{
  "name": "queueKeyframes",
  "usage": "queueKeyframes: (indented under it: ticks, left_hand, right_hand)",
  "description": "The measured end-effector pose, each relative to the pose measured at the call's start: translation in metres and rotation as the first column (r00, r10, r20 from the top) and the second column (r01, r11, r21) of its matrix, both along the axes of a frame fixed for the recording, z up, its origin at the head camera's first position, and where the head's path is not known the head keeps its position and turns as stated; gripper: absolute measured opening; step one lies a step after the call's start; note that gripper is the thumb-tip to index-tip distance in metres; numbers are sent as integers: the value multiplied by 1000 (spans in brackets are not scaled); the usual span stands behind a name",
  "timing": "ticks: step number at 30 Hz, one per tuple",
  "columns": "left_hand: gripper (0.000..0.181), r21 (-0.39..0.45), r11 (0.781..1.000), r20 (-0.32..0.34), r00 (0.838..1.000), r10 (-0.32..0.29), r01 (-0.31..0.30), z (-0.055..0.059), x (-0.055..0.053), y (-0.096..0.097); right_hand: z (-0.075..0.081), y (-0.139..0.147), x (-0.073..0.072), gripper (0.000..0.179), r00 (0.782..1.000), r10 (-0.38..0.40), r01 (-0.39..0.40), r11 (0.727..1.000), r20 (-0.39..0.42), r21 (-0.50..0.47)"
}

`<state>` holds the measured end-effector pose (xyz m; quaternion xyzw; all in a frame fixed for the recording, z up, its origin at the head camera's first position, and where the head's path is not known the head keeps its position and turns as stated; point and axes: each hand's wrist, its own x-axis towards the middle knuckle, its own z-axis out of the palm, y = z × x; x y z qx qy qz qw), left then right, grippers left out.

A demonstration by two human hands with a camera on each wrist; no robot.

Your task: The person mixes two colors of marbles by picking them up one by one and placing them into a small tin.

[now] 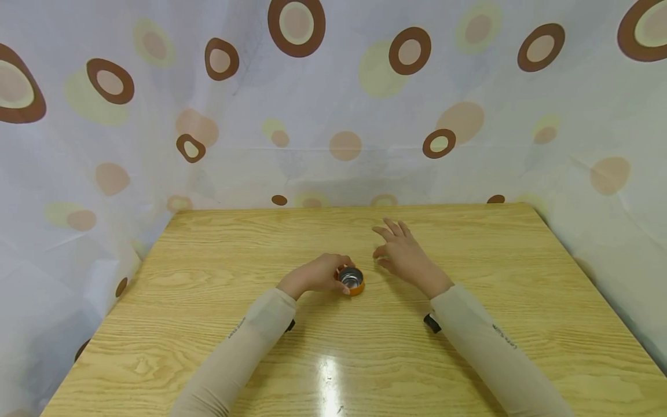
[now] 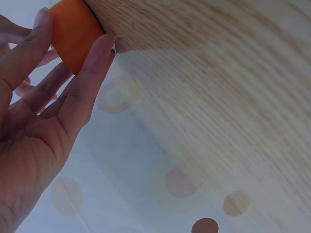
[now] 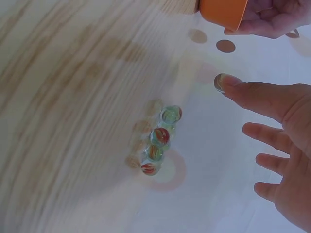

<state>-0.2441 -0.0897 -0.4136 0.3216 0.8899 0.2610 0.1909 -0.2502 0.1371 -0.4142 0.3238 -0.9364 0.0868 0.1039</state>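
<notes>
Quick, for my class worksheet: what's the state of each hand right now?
Left hand: holding an orange metal-lined cup.
Right hand: appears to be pinching a glass marble.

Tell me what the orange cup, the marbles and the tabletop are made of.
Orange cup: likely metal inside, given its shiny silvery interior; the smooth, even orange outside could be paint or plastic.
Marbles: probably glass, see-through and glossy, with coloured swirls inside.
Tabletop: wood or wood-look laminate, showing grain and a glossy finish with bright glare.

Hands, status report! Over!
Left hand grips round orange metal-lined cup. Right hand seemingly pinches swirled glass marble. Four multicoloured glass marbles lined up. Nothing visibly blocking.
</notes>
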Motion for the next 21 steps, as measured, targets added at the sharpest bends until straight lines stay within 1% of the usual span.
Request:
queueKeyframes:
  ticks: [9, 18, 21]
  left_hand:
    - [46, 2, 1000, 6, 1000, -1, 1, -1, -1, 0]
    - [48, -11, 1000, 13, 1000, 5, -4, 0, -1, 1]
    - [48, -14, 1000, 8, 1000, 1, -1, -1, -2, 1]
  right_hand:
    - [5, -9, 7, 14, 999, 33, -35, 998, -24, -55]
    - [4, -16, 14, 13, 997, 80, -77, 989, 18, -128]
    - [2, -19, 14, 13, 995, 93, -89, 986, 21, -139]
